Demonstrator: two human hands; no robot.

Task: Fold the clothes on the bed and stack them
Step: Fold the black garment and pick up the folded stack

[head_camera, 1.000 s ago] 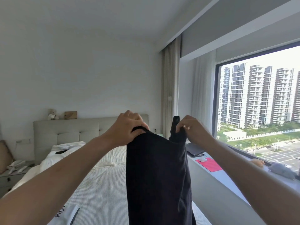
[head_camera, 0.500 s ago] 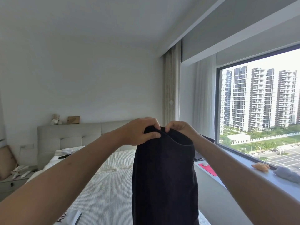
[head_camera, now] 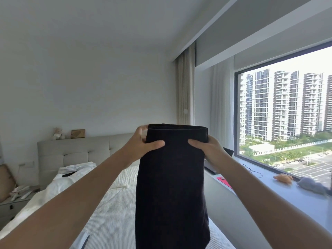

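Far to the left of the hands, a nightstand (head_camera: 17, 202) carries a few pale, small items too blurred to name. Below and behind the left hand lies the bed (head_camera: 115, 209), covered in finely striped white bedding, with a crumpled white duvet (head_camera: 71, 173) near its grey padded headboard (head_camera: 80, 150). On the ledge above the headboard sit one small plush toy (head_camera: 57, 133) and one brown boxy object (head_camera: 78, 133).

The left hand (head_camera: 143, 145) grips the upper left edge of a dark garment (head_camera: 172, 186), thumb pressed across the front, fingers curled behind. The right hand (head_camera: 206, 144) grips the upper right edge the same way. One garment only, held up in the air between both hands, hanging straight down over the bed; its cloth is black, matte, with a flat, straight top edge. It blocks the middle of the bed and part of the sill.

Right of the right hand runs a grey windowsill (head_camera: 287, 200) with a red flat pad (head_camera: 224, 182), an orange soft thing (head_camera: 283, 177) and a grey soft thing (head_camera: 312, 185). Beyond the window (head_camera: 287, 114) stand tall apartment blocks.
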